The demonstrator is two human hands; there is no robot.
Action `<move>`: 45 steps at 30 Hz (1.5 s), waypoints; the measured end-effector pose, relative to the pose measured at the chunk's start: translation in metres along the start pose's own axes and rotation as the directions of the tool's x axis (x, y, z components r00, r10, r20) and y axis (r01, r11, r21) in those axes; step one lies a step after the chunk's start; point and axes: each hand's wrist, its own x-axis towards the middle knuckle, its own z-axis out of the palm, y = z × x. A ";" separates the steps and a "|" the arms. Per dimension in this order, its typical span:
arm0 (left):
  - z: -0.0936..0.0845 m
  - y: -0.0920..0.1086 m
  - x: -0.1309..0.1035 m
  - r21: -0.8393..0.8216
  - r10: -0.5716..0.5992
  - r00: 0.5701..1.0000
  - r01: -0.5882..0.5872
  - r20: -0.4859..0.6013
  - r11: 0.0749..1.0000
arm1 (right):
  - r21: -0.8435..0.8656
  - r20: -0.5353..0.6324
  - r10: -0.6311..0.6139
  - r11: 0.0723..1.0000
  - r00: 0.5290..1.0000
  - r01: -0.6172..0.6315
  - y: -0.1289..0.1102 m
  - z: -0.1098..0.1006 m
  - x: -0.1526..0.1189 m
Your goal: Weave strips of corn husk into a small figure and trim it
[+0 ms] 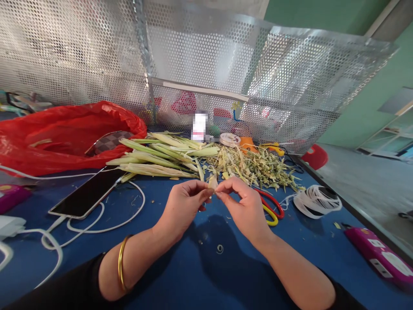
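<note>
My left hand (180,209) is closed in a pinch on a small, pale yellowish piece of husk (213,181). The fingertips of my right hand (247,209) pinch the same piece from the other side, so both hands meet over the blue table (161,275). Just beyond them lie long pale-green husk leaves (171,155), with a heap of shredded husk strips (254,165) to their right. Scissors with red and yellow handles (274,204) rest partly hidden behind my right hand. A spool of white cord (318,201) lies farther right.
On the left are a red plastic bag (64,142), a black-screened phone (87,193) and a looped white cable (129,211). A purple box-like device (377,254) sits near the right edge. A perforated metal screen (200,56) stands behind the table.
</note>
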 end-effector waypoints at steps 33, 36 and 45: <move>-0.004 -0.001 -0.002 0.269 0.200 0.978 -0.209 0.061 0.940 | -0.030 -0.003 -0.004 1.000 1.000 0.004 -0.002 -0.002 -0.001; -0.004 -0.003 -0.002 0.285 0.225 0.973 -0.229 0.048 0.931 | -0.018 0.008 0.017 1.000 1.000 -0.017 -0.002 -0.002 0.000; -0.001 0.005 -0.002 -0.009 0.027 0.997 -0.027 0.071 1.000 | -0.047 0.017 -0.028 0.998 0.999 0.028 0.000 -0.002 -0.001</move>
